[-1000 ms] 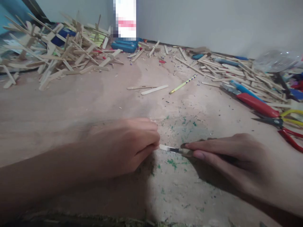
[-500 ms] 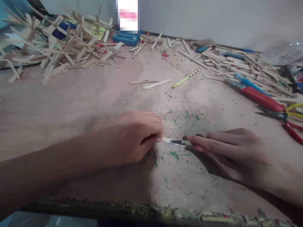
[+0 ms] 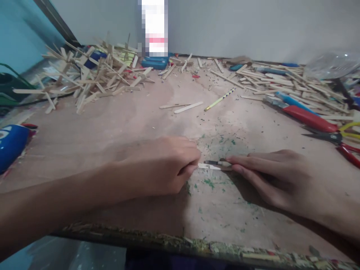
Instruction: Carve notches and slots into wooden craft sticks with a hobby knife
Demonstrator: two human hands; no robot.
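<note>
My left hand point(image 3: 174, 165) is closed, its thumb and fingers pinching a pale wooden craft stick point(image 3: 201, 165) low over the table; most of the stick is hidden in the grip. In my right hand point(image 3: 277, 176) is a small craft knife point(image 3: 213, 162), held between thumb and fingertips. Its dark blade lies along the stick's exposed part, and a light sliver shows beside it. Green shavings point(image 3: 208, 183) are scattered on the wood around both hands. Beyond them lie a yellow pencil point(image 3: 221, 99) with dark spots and a loose craft stick point(image 3: 188, 107).
Joined craft sticks point(image 3: 95, 80) pile up at the back left. Loose sticks point(image 3: 281, 80) heap at the back right, near a red cutter knife point(image 3: 309, 117) and pliers point(image 3: 333, 138). A blue object point(image 3: 12, 144) sits at the left edge. The table's front edge point(image 3: 208, 245) looks rough.
The view has tilted up and shifted left, showing more of the left side. The knife's blade has moved toward the stick's far edge, and a sliver now stands out beside it.
</note>
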